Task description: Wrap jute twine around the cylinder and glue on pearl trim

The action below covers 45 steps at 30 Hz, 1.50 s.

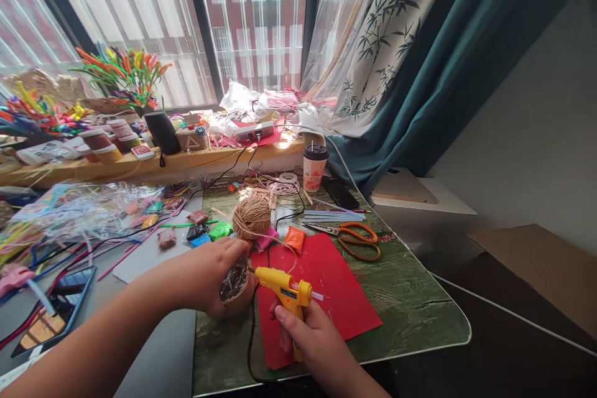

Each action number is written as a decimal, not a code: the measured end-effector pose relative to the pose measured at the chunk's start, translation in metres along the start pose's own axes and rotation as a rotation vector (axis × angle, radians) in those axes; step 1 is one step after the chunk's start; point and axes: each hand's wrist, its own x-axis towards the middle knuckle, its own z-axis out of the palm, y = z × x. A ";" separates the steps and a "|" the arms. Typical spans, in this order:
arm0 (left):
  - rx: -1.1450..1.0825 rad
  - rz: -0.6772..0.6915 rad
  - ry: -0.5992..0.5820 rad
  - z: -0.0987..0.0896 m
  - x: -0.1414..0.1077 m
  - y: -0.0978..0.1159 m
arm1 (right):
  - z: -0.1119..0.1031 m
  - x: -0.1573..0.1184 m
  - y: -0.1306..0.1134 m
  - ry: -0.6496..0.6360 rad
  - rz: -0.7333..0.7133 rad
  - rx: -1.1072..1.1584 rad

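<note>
Head view: a small cup (244, 301), shiny and dark inside, is near centre in my left hand (209, 270), fingers curled part-open around its side. Its rim has a twine-coloured edge; my hand hides much of the wall, so I judge the work underway but cannot tell how much is left. My right hand (312, 331) is closed round the handle of a yellow glue gun (277, 280), nozzle at the rim. Beyond sits a thick twine ball (250, 216); to the right, a red sheet (333, 286), then scissors (358, 241).
</note>
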 end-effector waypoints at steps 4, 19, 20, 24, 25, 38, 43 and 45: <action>0.008 -0.007 -0.030 -0.001 0.000 0.001 | -0.001 0.008 0.005 0.023 -0.006 -0.030; -0.007 0.024 0.032 0.002 -0.002 0.000 | 0.001 0.007 0.005 0.003 0.031 -0.046; -0.007 0.026 0.032 0.002 -0.002 0.000 | 0.001 0.006 0.005 0.002 0.029 -0.037; 0.008 0.033 0.031 0.001 -0.001 0.000 | 0.001 0.004 0.002 -0.008 0.035 -0.006; 0.014 0.034 0.036 0.002 -0.001 0.000 | 0.001 0.003 0.001 -0.014 0.033 -0.007; 0.021 0.053 0.064 0.001 -0.001 0.004 | -0.002 -0.001 0.004 -0.069 -0.006 -0.008; 0.011 0.047 0.072 0.000 -0.001 0.004 | -0.002 -0.002 0.008 -0.089 -0.026 -0.005; 0.021 0.032 0.036 0.000 -0.001 0.003 | -0.004 -0.003 0.011 -0.077 -0.021 -0.017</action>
